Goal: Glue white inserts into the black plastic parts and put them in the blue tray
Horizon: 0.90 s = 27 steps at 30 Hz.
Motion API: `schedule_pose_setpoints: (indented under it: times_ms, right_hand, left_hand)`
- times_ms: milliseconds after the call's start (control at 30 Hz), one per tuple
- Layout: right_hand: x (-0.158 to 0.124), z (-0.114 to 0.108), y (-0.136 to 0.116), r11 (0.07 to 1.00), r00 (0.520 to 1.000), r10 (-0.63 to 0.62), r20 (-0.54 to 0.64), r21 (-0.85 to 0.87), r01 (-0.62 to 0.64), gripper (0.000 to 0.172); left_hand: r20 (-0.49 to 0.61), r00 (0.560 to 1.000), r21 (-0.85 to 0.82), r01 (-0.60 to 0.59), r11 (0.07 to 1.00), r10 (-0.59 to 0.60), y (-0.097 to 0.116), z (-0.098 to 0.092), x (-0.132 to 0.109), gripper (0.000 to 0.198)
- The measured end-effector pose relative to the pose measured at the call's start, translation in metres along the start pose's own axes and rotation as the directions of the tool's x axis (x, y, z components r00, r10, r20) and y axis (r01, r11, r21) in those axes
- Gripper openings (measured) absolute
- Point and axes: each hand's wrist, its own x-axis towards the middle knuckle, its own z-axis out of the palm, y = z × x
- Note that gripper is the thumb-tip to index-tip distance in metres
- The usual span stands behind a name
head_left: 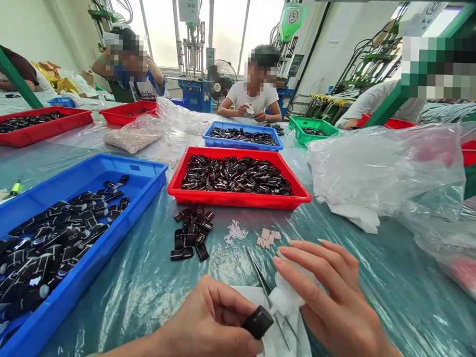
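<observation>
My left hand grips a small glossy black rectangular plastic piece between thumb and fingers. My right hand is just to its right, fingers long and slightly bent, with a crumpled white tissue against their inner side; the thumb is hidden. Metal tweezers pass behind that tissue, points facing away from me. Under both hands a white sheet is spread on the table. Beyond them lie a loose pile of dark pieces, white scraps and small pale blocks.
A red tray full of black pieces stands ahead, with a blue tray behind it. On the left is a large blue tray of black parts. Clear plastic bags fill the right side. Several people sit around the plastic-covered table.
</observation>
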Motion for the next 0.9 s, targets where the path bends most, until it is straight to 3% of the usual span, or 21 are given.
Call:
schedule_pose_setpoints:
  times_ms: [367, 800, 900]
  right_hand:
    - [-0.0064, 0.0006, -0.0045, 1.000, 1.000, -0.015, -0.026, 0.001, 0.015, 0.028]
    - [-0.0080, -0.0014, -0.0083, 0.995, 0.997, -0.071, 0.042, -0.070, 0.074, 0.033]
    - [-0.0044, -0.0001, -0.0012, 1.000, 1.000, -0.007, 0.005, -0.014, 0.007, 0.035]
  left_hand:
    - [0.025, 1.000, -0.008, 0.016, 1.000, -0.016, 0.0031, 0.0022, -0.0021, 0.010]
    - [0.043, 0.997, 0.043, 0.068, 0.997, -0.070, 0.0012, 0.0021, -0.0014, 0.012]
    - [0.014, 0.997, 0.026, 0.072, 0.997, -0.072, 0.0012, 0.0030, -0.0007, 0.008]
